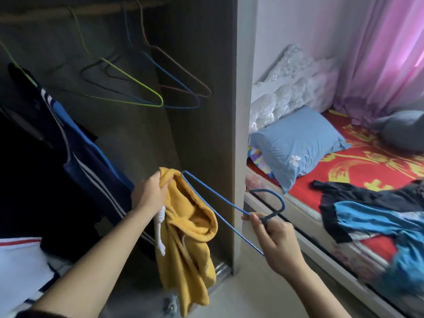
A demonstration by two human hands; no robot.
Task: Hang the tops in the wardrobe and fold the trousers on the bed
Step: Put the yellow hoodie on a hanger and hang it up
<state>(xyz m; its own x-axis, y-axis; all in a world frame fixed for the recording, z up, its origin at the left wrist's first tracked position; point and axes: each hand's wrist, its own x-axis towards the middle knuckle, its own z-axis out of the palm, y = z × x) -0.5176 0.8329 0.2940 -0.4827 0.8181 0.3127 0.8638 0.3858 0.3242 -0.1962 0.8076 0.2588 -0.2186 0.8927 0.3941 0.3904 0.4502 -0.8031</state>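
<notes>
Hoodie (188,226) and hanger (216,193) are held apart in front of the open wardrobe (202,111), which looks like the set-up for threading one into the other. The left hand (148,193) grips the yellow hoodie by a bunched fold at its hood, so the body hangs free below and the neck opening faces the hanger. The right hand (278,239) pinches the blue wire hanger at its neck, just under the hook. The hook points towards the bed (344,171) and one shoulder tip reaches the hood; I cannot tell whether it is inside yet. The hoodie lies directly under the left hand and well clear of the right. Empty hangers (158,103) on the rail above leave room for it beside a navy striped top (80,145). Dark and blue garments (367,214) wait in a heap on the bed.
</notes>
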